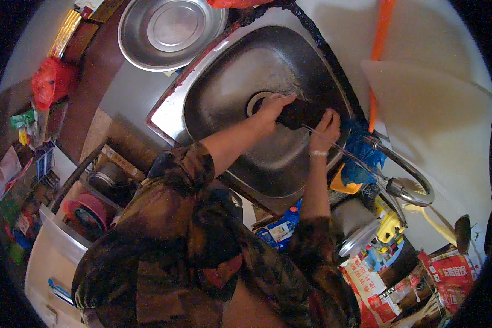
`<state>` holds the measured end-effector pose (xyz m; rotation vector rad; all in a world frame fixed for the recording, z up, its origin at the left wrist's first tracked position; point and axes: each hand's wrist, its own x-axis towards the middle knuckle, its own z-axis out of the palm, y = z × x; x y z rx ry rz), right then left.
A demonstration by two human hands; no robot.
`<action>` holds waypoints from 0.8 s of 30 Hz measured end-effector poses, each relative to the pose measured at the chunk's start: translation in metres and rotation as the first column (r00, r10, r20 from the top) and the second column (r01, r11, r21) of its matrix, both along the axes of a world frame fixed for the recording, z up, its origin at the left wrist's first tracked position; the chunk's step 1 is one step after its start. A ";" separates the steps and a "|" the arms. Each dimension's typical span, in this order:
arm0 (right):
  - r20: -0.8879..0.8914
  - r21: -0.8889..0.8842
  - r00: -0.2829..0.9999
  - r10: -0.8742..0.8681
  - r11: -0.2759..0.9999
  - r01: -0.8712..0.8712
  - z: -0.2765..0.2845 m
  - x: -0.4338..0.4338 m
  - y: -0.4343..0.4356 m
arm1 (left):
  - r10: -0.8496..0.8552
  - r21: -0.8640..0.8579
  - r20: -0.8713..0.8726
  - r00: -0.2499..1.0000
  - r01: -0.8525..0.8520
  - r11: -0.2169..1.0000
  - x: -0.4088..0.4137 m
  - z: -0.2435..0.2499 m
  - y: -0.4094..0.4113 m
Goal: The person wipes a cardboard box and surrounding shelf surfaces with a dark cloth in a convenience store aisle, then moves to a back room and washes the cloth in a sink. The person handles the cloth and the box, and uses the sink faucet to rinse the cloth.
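Both my hands are over a stainless steel sink (246, 151), gripping a dark object (300, 115) between them. It looks black and limp at the edges, but I cannot tell whether it is cloth or something else. My left hand (272, 110) holds its left side, near the round drain (252, 104). On the opposite side is my right hand (327, 129), with a thin pale band around its wrist. A thin stream of water (352, 158) runs from the curved metal faucet (420, 192) toward the dark object.
A wide metal basin (172, 28) stands beside the sink at upper left. A blue plastic bag (361, 158) and an orange-yellow container (344, 180) sit by the faucet. Yellow bottles (387, 223) and red printed packaging (451, 272) crowd the lower right. An orange pipe (381, 37) runs along the wall.
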<state>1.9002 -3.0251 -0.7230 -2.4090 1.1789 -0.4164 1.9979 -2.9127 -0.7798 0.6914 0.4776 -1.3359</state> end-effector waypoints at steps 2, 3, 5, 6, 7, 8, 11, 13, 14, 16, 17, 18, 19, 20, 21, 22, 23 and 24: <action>0.213 -0.010 0.970 0.120 0.993 -0.121 0.026 0.003 0.045 | 0.016 -0.017 -0.130 0.991 -0.018 1.000 -0.004 0.004 0.000; 0.287 0.011 0.948 0.141 0.989 -0.151 0.032 0.008 0.070 | 0.008 -0.032 -0.195 0.981 -0.014 0.999 -0.006 0.007 -0.002; 0.226 -0.024 0.948 0.224 0.974 -0.224 0.024 0.014 0.107 | 0.024 -0.143 -0.165 0.986 -0.048 0.989 -0.005 0.030 0.019; 0.267 -0.098 0.943 0.198 0.979 -0.178 0.018 0.021 0.117 | 0.052 -0.155 -0.179 0.983 -0.080 0.985 -0.008 0.027 0.019; 0.241 -0.015 0.965 0.099 0.995 -0.098 0.009 0.026 0.110 | 0.085 -0.165 -0.188 0.978 -0.116 0.979 -0.010 0.022 0.020; 0.207 0.068 0.978 0.001 0.998 -0.015 -0.003 0.032 0.094 | 0.127 -0.129 -0.225 0.966 -0.159 0.979 -0.023 -0.004 0.004; 0.065 0.188 0.993 -0.104 0.978 0.090 -0.021 0.054 0.052 | 0.001 0.004 -0.029 1.000 -0.001 1.000 -0.030 -0.025 -0.008; -0.050 0.156 0.990 -0.132 0.978 0.138 -0.026 0.047 0.023 | -0.187 0.263 0.005 0.982 0.180 0.948 -0.032 -0.037 -0.021; -0.091 0.118 0.976 -0.199 0.971 0.209 -0.049 0.031 0.005 | -0.239 0.260 0.117 0.964 0.203 0.944 -0.027 -0.007 -0.018; -0.168 0.139 0.950 -0.262 0.948 0.286 -0.052 0.020 -0.003 | -0.169 0.209 0.083 0.982 0.149 0.966 -0.022 0.018 -0.015; 0.035 0.310 0.958 -0.286 0.914 0.262 -0.053 0.007 -0.001 | -0.131 0.184 0.056 0.990 0.118 0.976 -0.023 0.023 -0.012; 0.238 0.466 0.914 -0.329 0.864 0.190 -0.059 -0.008 0.001 | -0.130 0.004 0.038 0.991 0.130 0.991 -0.021 0.008 -0.010; 0.416 0.596 0.821 -0.390 0.799 0.078 -0.053 -0.011 0.006 | -0.122 -0.035 -0.068 0.990 0.120 0.992 -0.014 0.007 -0.009; 0.417 0.593 0.838 -0.353 0.804 0.043 -0.045 -0.019 0.015 | -0.118 -0.073 -0.174 0.978 0.107 0.992 -0.008 0.006 -0.009; 0.413 0.597 0.852 -0.320 0.802 0.012 -0.025 -0.017 0.040 | -0.117 -0.103 -0.281 0.953 0.092 0.990 -0.007 0.003 -0.006; 0.432 0.463 0.880 -0.197 0.886 -0.029 -0.002 -0.005 0.071 | -0.114 -0.146 -0.350 0.930 0.066 0.987 -0.008 0.000 -0.006; 0.430 0.316 0.900 -0.076 0.946 -0.071 0.013 0.007 0.098 | -0.137 -0.209 -0.362 0.922 0.063 0.976 -0.012 -0.009 -0.002; 0.408 0.195 0.913 -0.015 0.978 -0.071 0.016 0.015 0.109 | -0.145 -0.274 -0.377 0.915 0.039 0.961 -0.016 -0.020 0.004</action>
